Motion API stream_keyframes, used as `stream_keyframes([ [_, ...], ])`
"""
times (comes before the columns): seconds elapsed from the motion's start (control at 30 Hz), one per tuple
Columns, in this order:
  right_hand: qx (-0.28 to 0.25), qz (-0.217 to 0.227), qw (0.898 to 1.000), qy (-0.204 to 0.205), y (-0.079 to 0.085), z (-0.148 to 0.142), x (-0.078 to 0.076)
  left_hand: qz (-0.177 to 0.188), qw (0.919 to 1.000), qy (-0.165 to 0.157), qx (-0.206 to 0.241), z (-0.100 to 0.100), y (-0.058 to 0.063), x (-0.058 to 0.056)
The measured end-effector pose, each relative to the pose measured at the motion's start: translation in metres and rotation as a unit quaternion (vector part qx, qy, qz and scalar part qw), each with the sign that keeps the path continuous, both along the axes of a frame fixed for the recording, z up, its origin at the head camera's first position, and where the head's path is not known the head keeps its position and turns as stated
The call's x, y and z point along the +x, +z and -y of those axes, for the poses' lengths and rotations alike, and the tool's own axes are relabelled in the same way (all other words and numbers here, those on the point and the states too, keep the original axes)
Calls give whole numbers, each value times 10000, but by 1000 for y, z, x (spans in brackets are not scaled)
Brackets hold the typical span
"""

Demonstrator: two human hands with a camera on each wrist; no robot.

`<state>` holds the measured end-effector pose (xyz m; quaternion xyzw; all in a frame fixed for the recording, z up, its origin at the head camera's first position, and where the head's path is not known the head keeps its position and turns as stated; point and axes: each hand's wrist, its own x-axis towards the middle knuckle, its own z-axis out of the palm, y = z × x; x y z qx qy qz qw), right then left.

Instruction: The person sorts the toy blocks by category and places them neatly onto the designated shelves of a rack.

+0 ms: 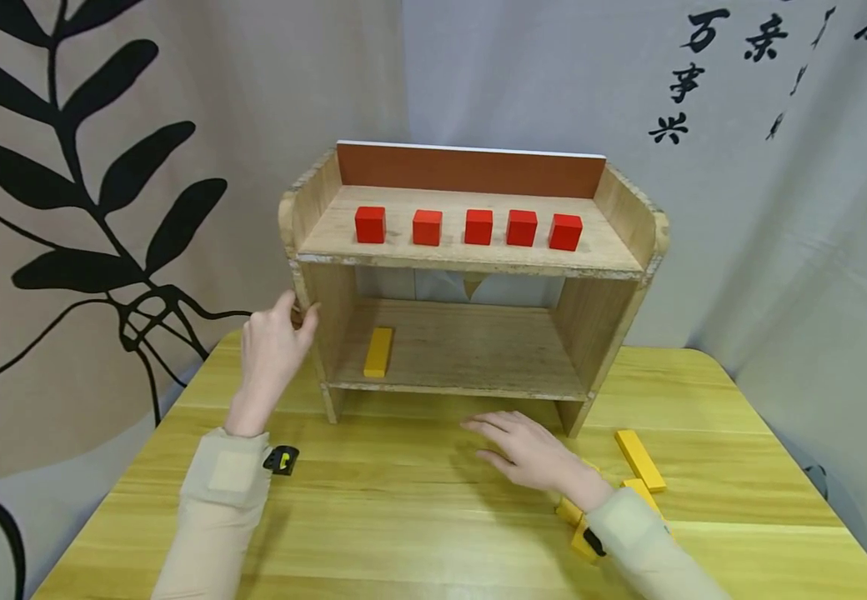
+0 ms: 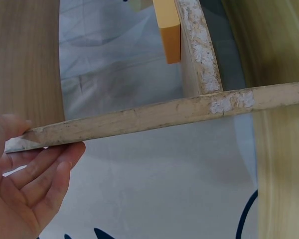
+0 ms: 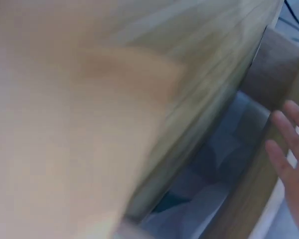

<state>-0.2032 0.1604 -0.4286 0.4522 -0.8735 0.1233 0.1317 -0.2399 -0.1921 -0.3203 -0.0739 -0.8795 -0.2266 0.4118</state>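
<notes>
My left hand (image 1: 272,346) holds the left side panel of a two-tier wooden shelf (image 1: 471,346). In the left wrist view its thumb lies on one face of the panel edge (image 2: 139,115) and the fingers on the other. A yellow block (image 1: 378,352) lies flat at the left of the lower tier, and several red cubes (image 1: 478,227) stand in a row on the upper one. Lower down, my right hand (image 1: 531,454) hovers over the table in front of the shelf, fingers extended and holding nothing. Its wrist view is blurred.
Several loose yellow blocks (image 1: 639,460) lie on the table (image 1: 373,517) at the right, some partly hidden under the right forearm. Behind the shelf hangs a pale curtain (image 1: 538,75) with dark leaf prints and written characters.
</notes>
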Motion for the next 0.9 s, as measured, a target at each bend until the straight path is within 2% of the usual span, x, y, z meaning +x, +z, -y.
stream_keyframes([
  [0.17,-14,950,9951,-280,-4,-40,4,4,10000,24,10,0,1,0],
  [0.27,-72,1666,9853,-374,-5,-64,6,1,10000,9,0,0,1,1],
  [0.37,-41,2145,9759,-404,-5,-85,7,-10,10000,-4,-18,0,1,1],
  [0.6,145,2688,9623,-376,-11,-122,7,39,10000,-6,-40,0,0,1],
  [0.77,-38,2780,9604,-196,-16,-135,6,41,10000,-7,-29,0,0,0],
  [0.9,-127,2780,9600,-301,-18,-135,4,20,10000,6,-28,0,0,0],
])
